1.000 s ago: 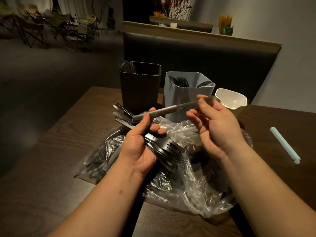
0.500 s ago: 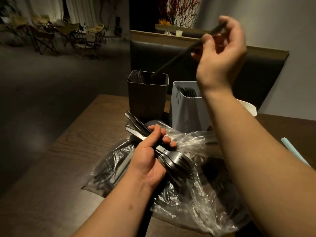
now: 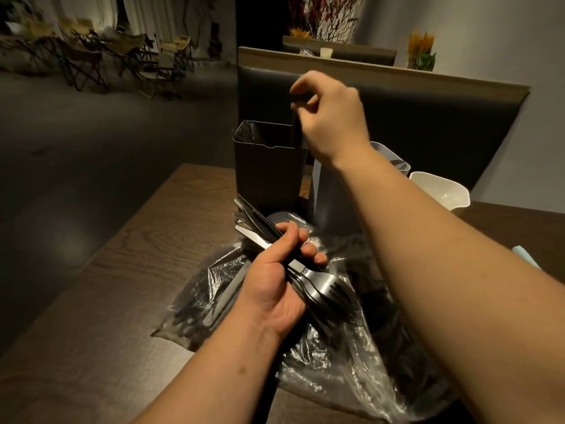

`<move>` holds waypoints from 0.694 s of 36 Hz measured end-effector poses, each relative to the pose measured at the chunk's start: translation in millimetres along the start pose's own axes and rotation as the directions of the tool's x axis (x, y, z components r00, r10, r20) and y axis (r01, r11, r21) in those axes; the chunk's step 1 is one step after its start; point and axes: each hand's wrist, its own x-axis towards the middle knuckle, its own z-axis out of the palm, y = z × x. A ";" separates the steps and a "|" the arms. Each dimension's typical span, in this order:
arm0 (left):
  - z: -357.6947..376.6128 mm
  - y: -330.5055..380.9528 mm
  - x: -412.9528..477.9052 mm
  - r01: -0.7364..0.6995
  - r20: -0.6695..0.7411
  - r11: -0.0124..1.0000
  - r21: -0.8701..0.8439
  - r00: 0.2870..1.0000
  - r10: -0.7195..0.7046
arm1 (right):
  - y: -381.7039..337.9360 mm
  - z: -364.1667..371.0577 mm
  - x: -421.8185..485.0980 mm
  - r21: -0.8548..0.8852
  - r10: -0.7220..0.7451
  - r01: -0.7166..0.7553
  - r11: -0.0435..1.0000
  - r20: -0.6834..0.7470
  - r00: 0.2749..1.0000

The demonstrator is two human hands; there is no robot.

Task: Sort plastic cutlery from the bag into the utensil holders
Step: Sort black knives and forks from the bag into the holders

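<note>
My right hand (image 3: 333, 117) hovers over the black holder (image 3: 269, 175) and pinches the top end of a dark utensil (image 3: 295, 127), which stands almost upright with its lower part inside the holder. My left hand (image 3: 275, 289) grips a bundle of dark cutlery (image 3: 324, 289), fork heads toward me and handles pointing at the holders, just above the clear plastic bag (image 3: 336, 362). More cutlery lies in the bag. A grey holder (image 3: 394, 162) stands right of the black one, mostly hidden by my right forearm. A white holder (image 3: 440, 191) sits further right.
The holders and bag are on a dark wooden table (image 3: 122, 286). A pale blue pen-like object (image 3: 526, 258) lies at the right, partly behind my arm. A padded bench back (image 3: 428, 123) rises behind the table. Folding chairs stand far left.
My right hand came down from high up and swung left over the black holder. The utensil it holds has gone from slanted to nearly upright, tip in the holder. The left hand stayed put.
</note>
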 end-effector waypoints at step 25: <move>-3.2 1.3 3.6 0.102 0.002 0.994 0.049 0.995 -0.102 | -3.6 -70.9 -160.1 0.120 -0.016 -0.020 0.993 0.286 0.958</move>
